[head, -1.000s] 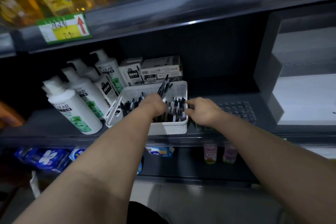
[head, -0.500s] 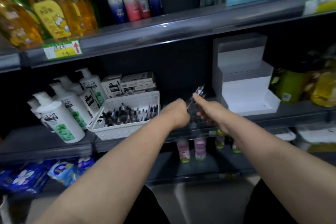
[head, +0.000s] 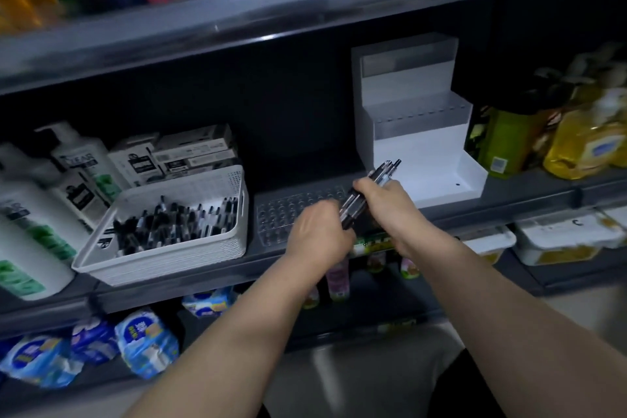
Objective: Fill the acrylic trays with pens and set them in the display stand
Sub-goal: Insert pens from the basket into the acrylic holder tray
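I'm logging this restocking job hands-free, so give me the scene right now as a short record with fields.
right hand: grips a bundle of pens, tips pointing up and away
left hand: at the bundle's lower end; its grip is hidden
acrylic tray: flat on the shelf, no pens in the visible holes
basket: white, left of the tray, holds loose pens
display stand: white, stepped, right of the tray
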